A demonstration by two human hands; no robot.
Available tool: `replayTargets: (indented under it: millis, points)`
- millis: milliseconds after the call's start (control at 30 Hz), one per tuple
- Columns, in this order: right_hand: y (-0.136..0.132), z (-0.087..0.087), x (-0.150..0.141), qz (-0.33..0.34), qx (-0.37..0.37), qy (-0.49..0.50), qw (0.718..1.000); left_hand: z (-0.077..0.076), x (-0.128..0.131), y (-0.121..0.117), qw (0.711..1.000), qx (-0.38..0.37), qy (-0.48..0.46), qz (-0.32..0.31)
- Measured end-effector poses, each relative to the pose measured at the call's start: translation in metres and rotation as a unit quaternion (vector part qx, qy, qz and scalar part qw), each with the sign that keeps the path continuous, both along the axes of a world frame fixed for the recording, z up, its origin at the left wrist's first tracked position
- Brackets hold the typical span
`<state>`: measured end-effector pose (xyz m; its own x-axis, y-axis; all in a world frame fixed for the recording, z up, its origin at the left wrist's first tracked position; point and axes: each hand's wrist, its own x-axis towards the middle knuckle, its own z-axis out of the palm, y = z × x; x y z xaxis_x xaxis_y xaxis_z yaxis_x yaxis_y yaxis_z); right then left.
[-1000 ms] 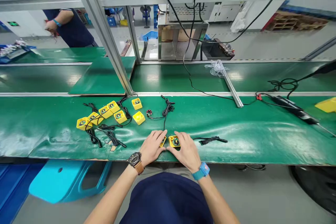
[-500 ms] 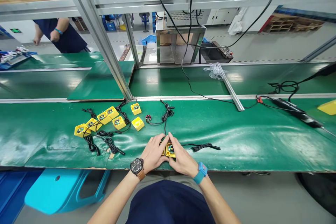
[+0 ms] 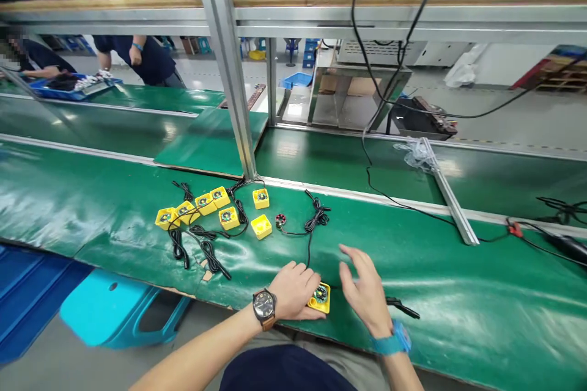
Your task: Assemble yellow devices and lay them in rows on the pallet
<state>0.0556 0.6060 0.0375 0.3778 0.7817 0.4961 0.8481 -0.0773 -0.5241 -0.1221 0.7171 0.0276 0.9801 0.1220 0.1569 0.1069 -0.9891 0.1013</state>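
Observation:
My left hand (image 3: 293, 290) is curled around the left side of a square yellow housing (image 3: 320, 298) with a round green-and-dark centre, and it covers part of that housing. My right hand (image 3: 362, 292) is raised just right of the housing, fingers spread and holding nothing. A short coiled black cable (image 3: 400, 307) lies beyond it. Farther up the green belt lie several similar yellow housings (image 3: 228, 217), a small copper-wound ring (image 3: 280, 220) and tangled black cables (image 3: 316, 217).
A green belt bench (image 3: 449, 330) runs under my hands, with a teal stool (image 3: 110, 317) below its near edge. An aluminium post (image 3: 224, 55) and rail (image 3: 452, 195) stand beyond. Two other people are at the back, one by a blue tray (image 3: 68, 87).
My right hand has let go of the yellow housing and moved right, fingers spreading. My left hand stays on the housing. The whole view has swung and tilted.

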Motion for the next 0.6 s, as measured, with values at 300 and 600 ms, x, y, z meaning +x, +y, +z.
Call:
replayTargets:
  millis: [300, 600]
  points:
    - [0.179, 0.052, -0.051, 0.229, -0.162, -0.034, 0.959, -0.032, -0.011, -0.019, 0.996, 0.006, -0.084, 0.032]
    - [0.269, 0.051, -0.053, 0.255, -0.316, -0.122, 0.906, -0.041, -0.002, -0.025, 0.994, 0.037, -0.099, 0.041]
